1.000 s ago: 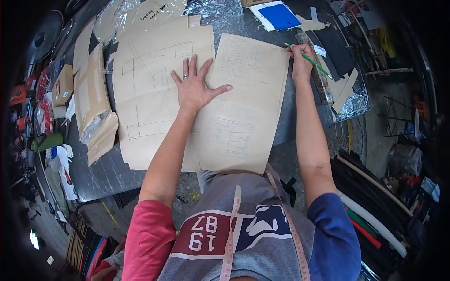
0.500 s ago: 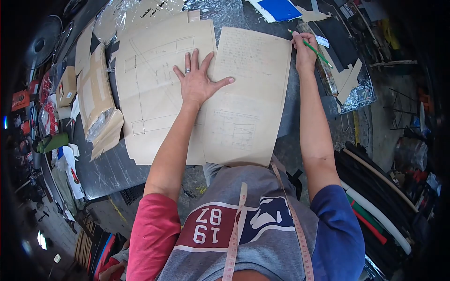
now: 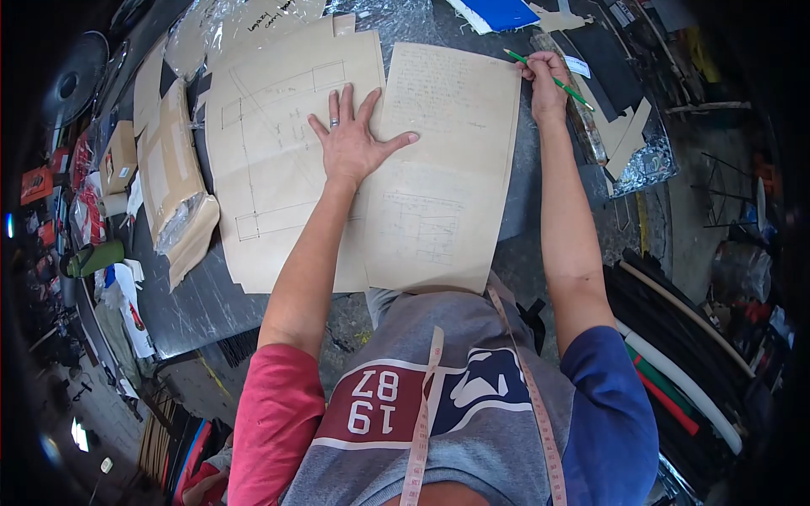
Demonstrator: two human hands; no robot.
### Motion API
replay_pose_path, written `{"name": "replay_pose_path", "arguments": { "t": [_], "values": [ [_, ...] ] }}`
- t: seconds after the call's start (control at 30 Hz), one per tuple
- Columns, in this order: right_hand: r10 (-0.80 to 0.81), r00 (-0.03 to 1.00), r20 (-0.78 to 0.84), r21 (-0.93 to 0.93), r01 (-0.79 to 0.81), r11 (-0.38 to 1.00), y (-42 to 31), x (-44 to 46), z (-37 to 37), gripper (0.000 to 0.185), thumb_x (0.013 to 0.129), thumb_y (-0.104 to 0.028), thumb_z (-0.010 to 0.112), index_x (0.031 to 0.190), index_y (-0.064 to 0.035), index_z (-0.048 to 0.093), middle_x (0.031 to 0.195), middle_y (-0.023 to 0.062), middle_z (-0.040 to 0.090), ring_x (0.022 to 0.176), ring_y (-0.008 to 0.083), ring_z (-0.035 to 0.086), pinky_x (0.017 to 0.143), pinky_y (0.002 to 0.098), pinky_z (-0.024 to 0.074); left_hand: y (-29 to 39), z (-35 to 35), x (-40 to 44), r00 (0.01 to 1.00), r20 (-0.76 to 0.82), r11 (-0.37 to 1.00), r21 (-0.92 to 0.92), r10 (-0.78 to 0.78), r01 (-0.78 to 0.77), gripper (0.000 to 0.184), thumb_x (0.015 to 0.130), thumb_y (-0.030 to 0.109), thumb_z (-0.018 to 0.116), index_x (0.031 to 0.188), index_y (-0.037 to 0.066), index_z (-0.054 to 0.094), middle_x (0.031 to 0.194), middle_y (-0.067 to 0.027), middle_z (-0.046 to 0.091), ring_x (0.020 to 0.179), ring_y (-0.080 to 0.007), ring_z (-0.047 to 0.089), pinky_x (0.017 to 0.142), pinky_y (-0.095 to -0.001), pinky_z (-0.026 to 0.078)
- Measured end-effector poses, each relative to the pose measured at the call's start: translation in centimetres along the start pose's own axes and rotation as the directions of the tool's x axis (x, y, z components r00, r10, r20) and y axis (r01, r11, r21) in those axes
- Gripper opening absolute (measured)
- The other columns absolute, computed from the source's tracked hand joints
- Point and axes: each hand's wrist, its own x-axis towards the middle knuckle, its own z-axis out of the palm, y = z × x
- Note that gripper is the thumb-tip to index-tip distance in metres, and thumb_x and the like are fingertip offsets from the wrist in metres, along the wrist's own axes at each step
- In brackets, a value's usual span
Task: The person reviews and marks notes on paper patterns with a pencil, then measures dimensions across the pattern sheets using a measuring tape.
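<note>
My left hand (image 3: 353,145) lies flat with spread fingers across two brown paper sheets. Under its fingers is the left sheet (image 3: 278,181), with ruled pencil outlines of a long shape. The thumb rests on the right sheet (image 3: 439,160), which carries faint handwriting at the top and a small ruled drawing lower down. My right hand (image 3: 547,88) pinches a green pencil (image 3: 560,85) at the upper right corner of that sheet. The pencil's point is toward the sheet's top edge; whether it touches the paper I cannot tell.
A taped cardboard package (image 3: 173,177) lies along the table's left side, beside a small carton (image 3: 118,157). Blue material (image 3: 503,12), dark strips (image 3: 601,67) and foil wrap (image 3: 645,167) sit at the back right. A measuring tape (image 3: 419,422) hangs over my shirt. Rolls (image 3: 683,392) stand below right.
My right hand has shifted slightly left with the pencil, whose tip now lies over the sheet's upper right corner. The left hand stays flat on the paper.
</note>
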Motion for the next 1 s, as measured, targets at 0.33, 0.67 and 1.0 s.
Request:
{"name": "replay_pose_path", "arguments": {
  "t": [0.33, 0.67, 1.0],
  "values": [
    [-0.014, 0.994, 0.106, -0.142, 0.029, 0.989, -0.2, -0.3, 0.1, 0.004, 0.097, -0.009, 0.068, 0.096, -0.0054, 0.068, 0.088, 0.0027, 0.074, 0.077, 0.0065, 0.063, 0.070, 0.0240, 0.0481, 0.1, -0.1, 0.0, 1.000, 0.002, 1.000, -0.008, 0.003, -0.003, 0.117, 0.068, 0.094, 0.067, 0.163, 0.031, 0.041, 0.176, -0.0154, 0.021, 0.164, -0.0337, 0.011, 0.124, -0.0751, 0.001],
    [0.050, 0.978, 0.202, -0.349, 0.024, 0.937, -1.9, -0.9, 1.1, 0.012, 0.098, -0.013, 0.068, 0.105, -0.0063, 0.075, 0.099, 0.0009, 0.078, 0.084, 0.0042, 0.061, 0.076, 0.0222, 0.0482, -0.1, 0.3, 0.1, 1.000, -0.022, 1.000, -0.009, 0.013, -0.013, 0.117, 0.066, 0.098, 0.062, 0.162, 0.034, 0.043, 0.174, -0.0149, 0.023, 0.164, -0.0360, 0.012, 0.124, -0.0773, 0.001],
    [0.111, 0.949, 0.294, -0.197, -0.054, 0.979, -0.7, 0.4, -0.4, 0.017, 0.098, -0.013, 0.068, 0.112, -0.0072, 0.075, 0.102, 0.0017, 0.079, 0.085, 0.0057, 0.058, 0.082, 0.0227, 0.0456, 0.1, -0.2, -0.1, 1.000, 0.007, 0.999, -0.041, 0.003, -0.003, 0.114, 0.071, 0.092, 0.065, 0.163, 0.029, 0.042, 0.176, -0.0162, 0.021, 0.164, -0.0339, 0.010, 0.124, -0.0755, 0.000]
  ]
}}
